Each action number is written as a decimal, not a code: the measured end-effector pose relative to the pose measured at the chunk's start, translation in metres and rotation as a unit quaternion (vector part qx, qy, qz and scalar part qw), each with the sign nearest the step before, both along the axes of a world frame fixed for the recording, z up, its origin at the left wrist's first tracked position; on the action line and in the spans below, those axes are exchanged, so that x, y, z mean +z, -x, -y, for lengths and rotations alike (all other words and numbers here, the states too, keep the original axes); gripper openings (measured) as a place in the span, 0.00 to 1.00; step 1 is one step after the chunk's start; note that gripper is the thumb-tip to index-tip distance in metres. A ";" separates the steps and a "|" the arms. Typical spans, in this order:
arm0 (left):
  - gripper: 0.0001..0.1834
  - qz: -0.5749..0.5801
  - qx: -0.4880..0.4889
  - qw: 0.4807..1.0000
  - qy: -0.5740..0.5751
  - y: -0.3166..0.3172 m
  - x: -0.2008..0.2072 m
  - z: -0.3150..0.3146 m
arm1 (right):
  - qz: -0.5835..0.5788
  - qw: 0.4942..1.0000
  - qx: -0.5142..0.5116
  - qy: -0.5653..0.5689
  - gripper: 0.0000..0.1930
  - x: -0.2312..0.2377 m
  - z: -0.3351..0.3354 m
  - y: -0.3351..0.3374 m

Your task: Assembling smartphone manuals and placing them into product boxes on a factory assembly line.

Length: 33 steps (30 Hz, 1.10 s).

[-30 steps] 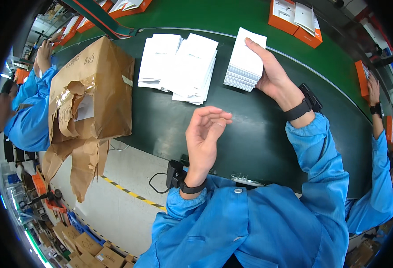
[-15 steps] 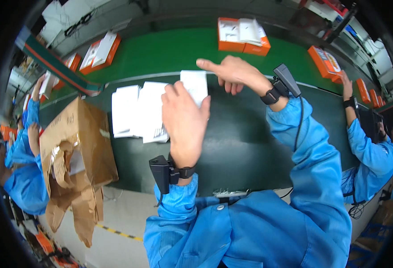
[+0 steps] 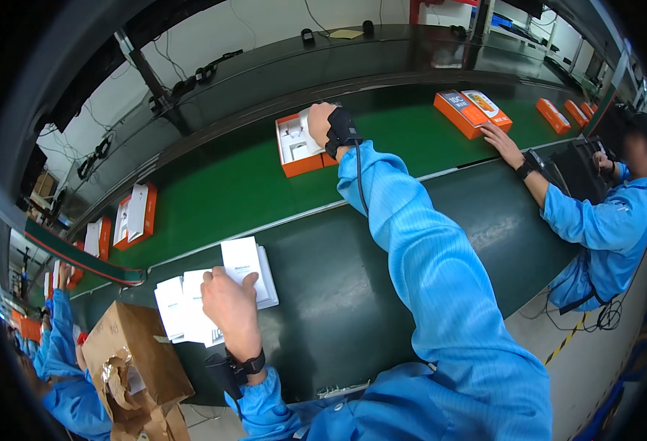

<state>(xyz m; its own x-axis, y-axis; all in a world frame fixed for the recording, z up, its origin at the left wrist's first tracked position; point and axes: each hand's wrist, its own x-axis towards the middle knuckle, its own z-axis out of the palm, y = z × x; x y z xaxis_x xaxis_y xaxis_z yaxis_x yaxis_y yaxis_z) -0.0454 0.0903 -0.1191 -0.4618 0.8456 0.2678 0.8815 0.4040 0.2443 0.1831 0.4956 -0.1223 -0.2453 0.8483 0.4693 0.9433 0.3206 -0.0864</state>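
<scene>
My left hand [image 3: 231, 307] rests on overlapping stacks of white booklets [image 3: 241, 257] on the dark green worktop. Its thumb is spread from the fingers, and the fingertips touch a booklet. Farther off, my right hand [image 3: 321, 123] reaches over the green conveyor belt to an orange box [image 3: 305, 167]. This box stands open, with white compartments showing in its left part. My right hand covers the box's right part. Its fingers are largely hidden, so I cannot see whether they grip anything.
A torn brown carton [image 3: 121, 323] stands left of the booklets. Open orange boxes [image 3: 143, 228] lie along the belt [image 3: 213, 195] at left, others at right. A co-worker's hand [image 3: 501, 143] touches an orange box [image 3: 459, 117] on the right. A dark green bar [image 3: 81, 253] crosses at left.
My right hand has gone from above the worktop out to the orange box on the belt. My left hand stays at the booklets. The view has turned, showing more of the far side.
</scene>
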 end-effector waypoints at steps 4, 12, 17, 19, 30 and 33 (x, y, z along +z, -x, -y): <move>0.22 -0.007 -0.009 1.000 0.015 0.000 -0.005 -0.012 | -0.068 0.997 -0.009 -0.021 0.09 0.022 0.032 -0.013; 0.18 0.630 -0.210 0.696 -0.275 -0.028 0.056 -0.050 | -0.240 0.921 0.305 -0.028 0.20 0.067 0.216 -0.045; 0.19 0.551 -0.268 0.727 -0.310 -0.077 0.055 -0.074 | -0.563 0.689 0.416 0.188 0.23 0.093 0.278 -0.056; 0.18 0.499 -0.293 0.765 -0.283 -0.087 0.062 -0.074 | -0.564 0.722 0.348 0.199 0.20 0.084 0.283 -0.065; 0.73 0.615 -0.359 0.685 -0.155 -0.077 0.035 -0.089 | -0.786 0.498 0.200 0.307 0.14 0.032 0.276 -0.090; 0.58 0.616 -0.272 0.708 -0.214 -0.069 0.026 -0.106 | -0.631 0.775 0.002 0.041 0.10 -0.012 0.226 -0.118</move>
<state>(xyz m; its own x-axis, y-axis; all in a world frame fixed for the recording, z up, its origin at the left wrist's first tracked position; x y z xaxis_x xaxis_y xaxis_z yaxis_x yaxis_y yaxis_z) 0.0235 0.1960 -0.0928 -0.2051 0.9513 0.2300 -0.1106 -0.2560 0.9603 0.3012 0.2695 -0.1344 0.3621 0.8886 0.2816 0.0909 0.2670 -0.9594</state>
